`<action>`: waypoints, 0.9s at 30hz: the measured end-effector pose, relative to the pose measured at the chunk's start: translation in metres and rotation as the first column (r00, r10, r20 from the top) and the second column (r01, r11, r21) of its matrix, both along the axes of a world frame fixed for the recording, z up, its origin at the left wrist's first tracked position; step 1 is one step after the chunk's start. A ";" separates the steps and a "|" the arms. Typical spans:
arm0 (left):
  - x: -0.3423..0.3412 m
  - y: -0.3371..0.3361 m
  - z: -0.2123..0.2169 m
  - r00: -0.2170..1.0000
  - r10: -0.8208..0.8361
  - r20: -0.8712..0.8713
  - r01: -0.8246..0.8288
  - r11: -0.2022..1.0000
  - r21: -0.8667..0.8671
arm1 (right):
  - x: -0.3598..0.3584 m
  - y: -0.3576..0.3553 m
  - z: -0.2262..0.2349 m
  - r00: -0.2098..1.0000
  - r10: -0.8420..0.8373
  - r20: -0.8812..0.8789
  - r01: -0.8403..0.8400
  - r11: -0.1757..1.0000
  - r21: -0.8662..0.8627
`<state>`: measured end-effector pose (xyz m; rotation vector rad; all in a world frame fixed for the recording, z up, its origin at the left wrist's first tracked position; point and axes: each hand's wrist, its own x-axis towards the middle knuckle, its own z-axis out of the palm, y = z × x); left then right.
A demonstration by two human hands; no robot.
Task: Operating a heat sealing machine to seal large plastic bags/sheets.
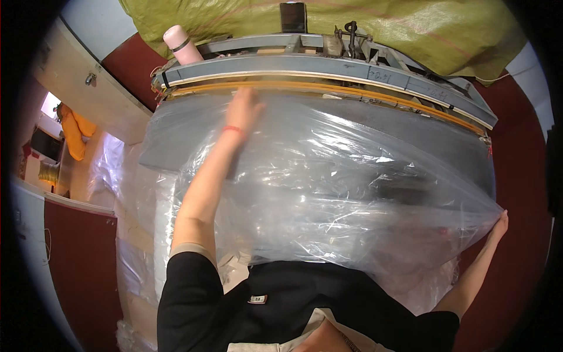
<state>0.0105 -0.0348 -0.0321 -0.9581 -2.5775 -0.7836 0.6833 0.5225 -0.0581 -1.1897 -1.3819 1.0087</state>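
Note:
A wide sheet of clear plastic film [293,182] stretches in shiny creases over a grey tabletop [170,135]. My left hand [243,110] reaches far across it, close to the yellow strip [281,85] along the machine's front. That hand is slightly blurred; its thumb stands apart from the fingers, and it seems to lie on the film. Out at the right, my right hand [499,225] is closed on the film's corner, pulling the sheet into a taut point. The film's near edge hangs against my front.
A grey metal frame [234,69] runs along the back, with a pink bottle [183,44], a dark phone-like device [293,17] and a black clamp [350,36]. Behind hangs a yellow-green sheet [404,29]. At left are a pale door [88,76] and more crumpled film [135,264].

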 end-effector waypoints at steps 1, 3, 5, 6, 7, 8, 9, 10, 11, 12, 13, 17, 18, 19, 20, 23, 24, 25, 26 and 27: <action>0.003 0.003 0.001 1.000 0.002 0.015 -0.003 0.996 0.091 | 0.003 -0.002 0.000 1.000 -0.009 -0.006 0.009 1.000 0.002; 0.007 0.003 0.004 1.000 0.000 0.030 -0.006 0.983 0.181 | 0.006 -0.005 0.002 1.000 -0.010 -0.017 0.010 1.000 -0.005; 0.008 0.002 0.006 0.993 -0.028 -0.114 0.047 0.986 0.163 | 0.006 -0.009 0.003 1.000 -0.009 -0.028 0.009 1.000 -0.012; 0.006 0.001 0.005 0.993 -0.028 -0.115 0.047 0.985 0.164 | 0.004 -0.010 0.004 0.999 -0.022 -0.027 0.022 1.000 -0.002; 0.003 -0.001 0.001 0.993 -0.037 -0.114 0.053 0.989 0.138 | 0.001 -0.010 0.005 0.999 -0.035 -0.026 0.035 0.999 0.007; 0.001 -0.001 0.001 0.993 -0.049 -0.111 0.061 0.992 0.114 | 0.000 -0.009 0.005 0.999 -0.038 -0.026 0.038 0.999 0.011; -0.001 -0.002 0.002 0.993 -0.050 -0.111 0.063 0.991 0.117 | -0.002 -0.007 0.004 0.999 -0.039 -0.018 0.040 0.999 0.014; -0.004 -0.004 0.003 0.987 -0.052 -0.153 0.060 0.997 0.045 | -0.005 -0.004 0.003 0.999 -0.040 -0.010 0.040 0.999 0.016; -0.005 -0.002 0.005 0.979 -0.065 -0.192 0.061 0.998 -0.025 | -0.005 0.000 0.003 0.999 -0.047 -0.009 0.047 0.999 0.021; -0.006 -0.002 0.009 0.973 -0.083 -0.217 0.089 0.996 0.017 | -0.003 0.008 0.002 0.999 -0.027 0.017 0.026 0.999 0.031; -0.007 -0.003 0.013 0.965 -0.099 -0.244 0.117 0.991 0.058 | -0.001 0.016 0.003 0.999 -0.005 0.043 0.004 0.999 0.041; -0.023 -0.019 0.027 0.989 -0.134 -0.061 0.146 0.946 0.288 | -0.057 0.029 0.019 0.906 -0.230 0.356 0.120 0.945 0.304; -0.017 -0.019 0.035 0.993 -0.101 0.058 0.069 0.915 0.398 | -0.069 0.034 0.025 0.917 -0.227 0.328 0.133 0.949 0.285; -0.013 -0.019 0.042 0.980 -0.083 0.180 -0.017 0.870 0.493 | -0.080 0.041 0.030 0.927 -0.228 0.299 0.148 0.952 0.267; -0.029 -0.026 0.033 0.962 -0.151 0.227 -0.028 0.773 0.634 | -0.095 0.051 0.030 0.986 -0.114 0.119 0.091 0.978 0.186; -0.029 -0.019 0.031 0.935 0.031 0.352 -0.262 0.728 0.633 | -0.155 0.044 0.022 0.853 -0.349 0.389 0.136 0.867 0.480; -0.041 -0.028 0.019 0.943 0.057 0.328 -0.240 0.799 0.551 | -0.173 0.043 0.016 0.855 -0.338 0.393 0.102 0.853 0.513; -0.065 -0.043 -0.002 0.894 0.122 0.432 -0.349 0.795 0.497 | -0.187 0.055 0.004 0.678 -0.449 0.582 0.080 0.831 0.550; -0.080 -0.065 -0.018 0.935 0.209 0.288 -0.320 0.847 0.424 | -0.221 0.035 -0.006 0.785 -0.358 0.505 0.036 0.841 0.539; -0.089 -0.073 -0.030 0.955 0.214 0.207 -0.287 0.846 0.449 | -0.238 0.027 -0.012 0.832 -0.316 0.456 0.030 0.847 0.531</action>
